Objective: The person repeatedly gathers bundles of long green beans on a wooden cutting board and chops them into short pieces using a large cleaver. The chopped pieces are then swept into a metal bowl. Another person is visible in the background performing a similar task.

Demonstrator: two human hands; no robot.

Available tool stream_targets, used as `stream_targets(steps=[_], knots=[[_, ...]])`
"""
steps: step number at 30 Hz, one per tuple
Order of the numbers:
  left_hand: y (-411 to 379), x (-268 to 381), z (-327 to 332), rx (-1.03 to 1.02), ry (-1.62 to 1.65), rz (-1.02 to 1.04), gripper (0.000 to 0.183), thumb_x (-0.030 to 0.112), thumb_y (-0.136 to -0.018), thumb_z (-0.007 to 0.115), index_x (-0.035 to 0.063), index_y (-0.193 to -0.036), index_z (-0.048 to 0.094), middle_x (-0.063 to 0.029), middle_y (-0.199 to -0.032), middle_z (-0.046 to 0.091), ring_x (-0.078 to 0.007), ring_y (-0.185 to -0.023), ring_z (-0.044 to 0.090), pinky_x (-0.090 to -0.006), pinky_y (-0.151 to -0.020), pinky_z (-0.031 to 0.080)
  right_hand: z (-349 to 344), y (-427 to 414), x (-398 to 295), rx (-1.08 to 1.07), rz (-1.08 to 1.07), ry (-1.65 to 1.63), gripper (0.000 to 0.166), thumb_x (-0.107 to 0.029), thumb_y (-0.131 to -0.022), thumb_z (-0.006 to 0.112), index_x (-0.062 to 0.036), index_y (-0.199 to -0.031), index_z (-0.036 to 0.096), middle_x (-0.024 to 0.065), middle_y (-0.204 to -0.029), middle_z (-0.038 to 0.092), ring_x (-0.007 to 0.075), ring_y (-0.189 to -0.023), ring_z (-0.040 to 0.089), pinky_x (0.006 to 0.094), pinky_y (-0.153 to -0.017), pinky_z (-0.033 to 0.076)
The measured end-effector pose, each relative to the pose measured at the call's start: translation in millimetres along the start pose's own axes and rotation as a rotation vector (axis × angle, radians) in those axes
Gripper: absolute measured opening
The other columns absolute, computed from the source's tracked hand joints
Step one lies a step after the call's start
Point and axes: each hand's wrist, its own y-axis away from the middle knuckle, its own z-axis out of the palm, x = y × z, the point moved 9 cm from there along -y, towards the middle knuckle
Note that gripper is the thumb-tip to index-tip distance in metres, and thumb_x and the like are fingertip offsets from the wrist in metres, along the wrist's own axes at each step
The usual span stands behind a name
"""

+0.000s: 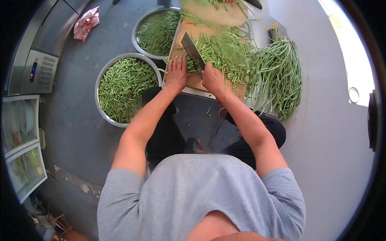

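Note:
My right hand (213, 79) grips the handle of a cleaver (192, 49), its broad blade angled up and left over a wooden cutting board (197, 83). Dark bits cling to the lower blade. Just left of the blade, my left hand (177, 73) lies palm down with fingers together, holding long green beans (190, 64) against the board. Bean ends poke out on its left side. Right of the cleaver, cut bean pieces (224, 55) are heaped across the board. A large bundle of uncut long beans (282, 75) lies beyond the board's right edge.
Left of the board stand two metal basins, a near one (99, 90) and a far one (134, 33), both filled with cut beans. Another round board (217, 15) with beans lies ahead, a person's hand at its far edge. A pink-and-white bag (87, 24) rests on the floor.

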Motion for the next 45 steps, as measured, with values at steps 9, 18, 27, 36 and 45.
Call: stream_targets(steps=[9,18,27,36,45], knots=[[-29,26,30,0.093,-0.033,-0.075,0.069,0.029,-0.088,0.058,-0.0033,-0.141,0.030,-0.0203,-0.142,0.036,-0.0364,-0.138,0.026,-0.0503,-0.115,0.013,-30,-19,51,0.026,0.053,-0.074,0.029,-0.024,-0.088,0.059,0.0016,-0.097,0.049,0.0308,-0.078,0.062,0.0491,-0.077,0.061,0.0549,-0.068,0.048],[-44,41,13,0.035,0.181,-0.204,0.081,0.048,-0.086,0.061,0.0036,-0.144,0.028,-0.0143,-0.147,0.033,-0.0315,-0.139,0.025,-0.0595,-0.112,0.008,-108,9,63,0.090,0.050,-0.002,0.028,-0.024,-0.090,0.057,0.0011,-0.096,0.047,0.0304,-0.075,0.062,0.0495,-0.076,0.060,0.0553,-0.068,0.046],[-53,-8,-21,0.055,0.369,0.077,0.033,0.025,-0.074,0.075,0.0101,-0.101,0.063,-0.0078,-0.108,0.059,-0.0299,-0.109,0.055,-0.0479,-0.095,0.040,-54,23,29,-0.097,-0.098,0.158,0.019,-0.011,-0.085,0.058,0.0002,-0.094,0.046,0.0244,-0.073,0.064,0.0421,-0.072,0.065,0.0498,-0.065,0.052],[-46,-15,-13,0.135,0.513,0.119,0.020,0.003,-0.079,0.063,0.0028,-0.099,0.062,-0.0139,-0.103,0.061,-0.0347,-0.098,0.058,-0.0410,-0.085,0.047,-12,6,28,0.006,-0.023,-0.016,0.021,-0.014,-0.086,0.057,-0.0010,-0.095,0.042,0.0273,-0.072,0.062,0.0448,-0.074,0.063,0.0543,-0.066,0.049],[-20,-27,-47,0.169,0.623,-0.008,0.023,0.000,-0.077,0.063,0.0006,-0.100,0.061,-0.0151,-0.106,0.061,-0.0335,-0.103,0.059,-0.0394,-0.091,0.047,-69,34,15,-0.034,-0.038,-0.022,0.024,-0.020,-0.090,0.056,0.0014,-0.094,0.045,0.0293,-0.074,0.062,0.0485,-0.071,0.061,0.0549,-0.065,0.048]])
